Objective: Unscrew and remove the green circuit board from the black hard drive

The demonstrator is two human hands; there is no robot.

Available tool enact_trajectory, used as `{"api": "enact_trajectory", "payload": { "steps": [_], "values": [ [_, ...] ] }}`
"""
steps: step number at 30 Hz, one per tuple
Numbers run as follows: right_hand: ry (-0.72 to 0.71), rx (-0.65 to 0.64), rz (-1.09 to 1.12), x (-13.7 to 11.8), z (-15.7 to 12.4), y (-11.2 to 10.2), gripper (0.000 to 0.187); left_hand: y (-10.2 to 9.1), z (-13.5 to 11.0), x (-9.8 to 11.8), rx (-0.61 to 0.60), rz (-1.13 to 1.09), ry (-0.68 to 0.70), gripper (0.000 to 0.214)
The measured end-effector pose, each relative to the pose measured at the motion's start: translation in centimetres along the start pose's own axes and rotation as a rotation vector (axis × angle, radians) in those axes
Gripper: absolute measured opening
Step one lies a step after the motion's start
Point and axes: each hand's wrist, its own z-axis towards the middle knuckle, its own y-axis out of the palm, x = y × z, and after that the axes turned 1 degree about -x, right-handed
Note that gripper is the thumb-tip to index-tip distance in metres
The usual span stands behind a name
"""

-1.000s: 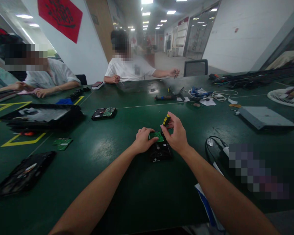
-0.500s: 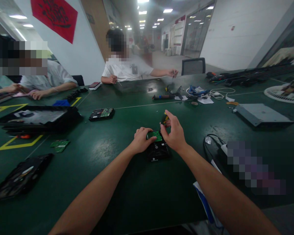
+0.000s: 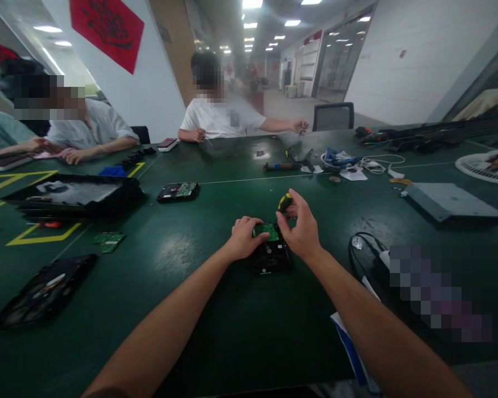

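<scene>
Black casing [image 3: 130,193], pale material [image 3: 85,190] inside; right grip [image 3: 302,229] pinching yellow-black handle [image 3: 285,202], left grip [image 3: 245,240] clasping drive [image 3: 271,258]

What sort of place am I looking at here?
Probably an office-like room used for electronics work: a loose green circuit board lies on the dark green table, the right hand holds a yellow-and-black tool, and rows of ceiling lights run back overhead.

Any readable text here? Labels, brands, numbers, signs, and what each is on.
None readable.
Red poster: black characters, too blurred.
Black unit under the left hand: small pale marks, too small.
White shirt across the table: chest print, too blurred.
</scene>
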Motion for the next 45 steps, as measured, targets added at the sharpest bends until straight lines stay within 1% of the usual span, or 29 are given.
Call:
{"api": "enact_trajectory", "payload": {
  "steps": [8,14,19,23,27,32,38,45],
  "values": [
    [-0.032,-0.039,0.005,-0.2,0.06,-0.09,0.069,0.18,0.12,-0.2,0.005,-0.009,-0.005,0.049],
    [-0.056,-0.011,-0.047,-0.22,0.17,-0.31,0.066,0.05,0.14,-0.16,-0.009,-0.009,-0.005,0.05],
    [-0.042,-0.031,-0.035,0.01,0.06,-0.14,0.067,0.0,0.11,-0.1,-0.004,-0.012,-0.007,0.049],
    [-0.028,-0.002,-0.027,0.04,0.05,-0.02,0.066,0.02,0.15,-0.11,-0.005,-0.007,-0.006,0.049],
    [-0.037,0.002,-0.015,-0.25,0.19,-0.21,0.064,-0.04,0.16,-0.09,-0.015,0.0,-0.007,0.05],
    [-0.061,-0.025,-0.022,-0.34,0.16,-0.18,0.067,-0.11,0.11,-0.08,-0.013,-0.004,-0.008,0.05],
    [-0.042,0.003,-0.032,-0.07,0.18,-0.15,0.067,0.02,0.21,-0.25,-0.011,-0.006,-0.007,0.051],
    [-0.05,-0.038,-0.044,-0.33,0.21,-0.21,0.066,0.02,0.14,-0.2,-0.004,-0.01,-0.008,0.05]
  ]
}}
